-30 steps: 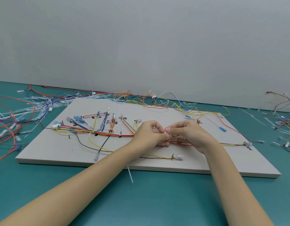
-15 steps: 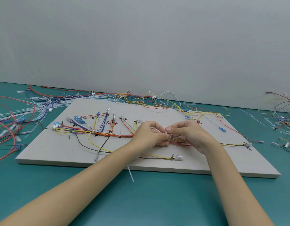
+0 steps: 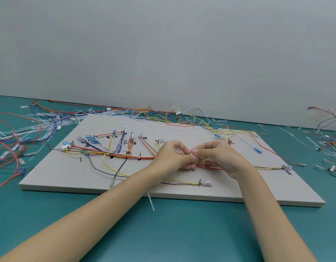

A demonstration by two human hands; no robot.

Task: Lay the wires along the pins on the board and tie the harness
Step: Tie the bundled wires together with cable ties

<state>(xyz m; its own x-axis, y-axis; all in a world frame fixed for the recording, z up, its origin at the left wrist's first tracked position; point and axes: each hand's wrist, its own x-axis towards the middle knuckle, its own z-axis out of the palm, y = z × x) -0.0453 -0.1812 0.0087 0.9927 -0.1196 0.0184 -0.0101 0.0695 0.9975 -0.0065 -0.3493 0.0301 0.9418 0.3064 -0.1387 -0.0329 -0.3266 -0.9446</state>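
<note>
A: What are the hands doing?

B: Both meet over the middle of the board (image 3: 182,193). The left hand (image 3: 172,157) has its fingers curled in, thumb and forefinger pinched at a small pale piece where the two hands touch. The right hand (image 3: 218,156) mirrors it, fingertips pinched on the same spot.

A: Is it a cable tie?

B: Probably, but it is too small and too covered by the fingers to be sure. Only a pale speck shows between the thumbs.

A: And the wires?

B: The wire bundle (image 3: 125,155), orange, red and yellow, runs along the board from a white connector (image 3: 63,147) at the left and passes under both hands. Where it lies beneath the palms is hidden. It comes out at the right as thin yellow and dark wires reaching a connector (image 3: 287,167) near the board's right edge. A yellow and brown pair ends at a clear connector (image 3: 206,183) by a pin, nearer the front.

A: Around the board?

B: A loose white cable tie (image 3: 151,201) hangs over the front edge onto the green table (image 3: 163,233). Heaps of spare wires (image 3: 15,144) lie left, behind and right, partly cut off by the frame.
</note>
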